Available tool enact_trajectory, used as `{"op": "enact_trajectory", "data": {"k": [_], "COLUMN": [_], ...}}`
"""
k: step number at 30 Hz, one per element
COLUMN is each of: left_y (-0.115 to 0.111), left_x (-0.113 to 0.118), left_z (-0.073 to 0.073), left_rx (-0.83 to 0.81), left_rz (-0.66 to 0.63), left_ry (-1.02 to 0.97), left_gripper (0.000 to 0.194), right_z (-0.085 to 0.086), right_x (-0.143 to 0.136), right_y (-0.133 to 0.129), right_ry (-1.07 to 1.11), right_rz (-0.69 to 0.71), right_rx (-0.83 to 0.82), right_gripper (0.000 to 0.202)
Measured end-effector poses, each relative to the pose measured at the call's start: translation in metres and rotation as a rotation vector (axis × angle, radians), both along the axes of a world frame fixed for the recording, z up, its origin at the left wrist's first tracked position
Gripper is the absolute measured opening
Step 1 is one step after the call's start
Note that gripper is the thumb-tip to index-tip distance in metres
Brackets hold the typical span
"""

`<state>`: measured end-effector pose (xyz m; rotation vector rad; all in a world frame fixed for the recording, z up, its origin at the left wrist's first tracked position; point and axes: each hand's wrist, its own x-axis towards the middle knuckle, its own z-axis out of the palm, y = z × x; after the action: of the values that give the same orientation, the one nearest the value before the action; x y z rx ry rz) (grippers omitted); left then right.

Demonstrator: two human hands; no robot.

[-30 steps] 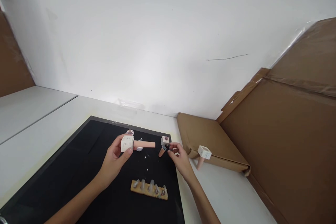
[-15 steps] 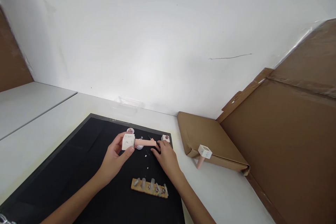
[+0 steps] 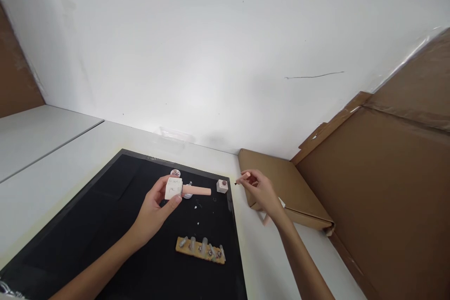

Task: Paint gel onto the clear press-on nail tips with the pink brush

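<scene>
My left hand (image 3: 160,201) is closed round a white square nail polish bottle (image 3: 173,188), held on its side above the black mat, its long pink cap pointing right. My right hand (image 3: 258,190) pinches a pink nail polish brush cap (image 3: 243,177) with a dark tip, beyond the mat's right edge near the cardboard box. A small white open block (image 3: 222,186), dark reddish on top, stands at the mat's upper right corner. Another bottle's pink cap (image 3: 266,220) is mostly hidden behind my right wrist.
A wooden strip (image 3: 191,250) bearing several clear nail tips lies on the black mat (image 3: 87,225). A round patterned lid (image 3: 175,173) and a small white round piece (image 3: 189,194) sit near the left hand. A flat cardboard box (image 3: 302,192) rests against the wall.
My right hand has moved right and up, off the mat, carrying the brush cap. The white block is now in full view. My left hand has barely moved.
</scene>
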<state>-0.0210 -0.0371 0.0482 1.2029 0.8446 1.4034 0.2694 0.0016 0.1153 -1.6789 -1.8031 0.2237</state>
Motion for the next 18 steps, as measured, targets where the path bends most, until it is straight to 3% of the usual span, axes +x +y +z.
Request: {"op": "enact_trajectory", "data": {"k": [6, 18], "left_y": [-0.001, 0.0], "left_x": [0.0, 0.0], "left_z": [0.005, 0.007], "left_rx": [-0.024, -0.018], "left_rz": [0.017, 0.017], "left_ry": [0.002, -0.041], "left_gripper": [0.04, 0.037], "right_z": [0.002, -0.012], "right_x": [-0.013, -0.018], "right_y": [0.009, 0.021], "right_ry": [0.013, -0.05], "right_rz": [0.061, 0.104], "right_rx": [-0.037, -0.108], "right_gripper": [0.02, 0.02]}}
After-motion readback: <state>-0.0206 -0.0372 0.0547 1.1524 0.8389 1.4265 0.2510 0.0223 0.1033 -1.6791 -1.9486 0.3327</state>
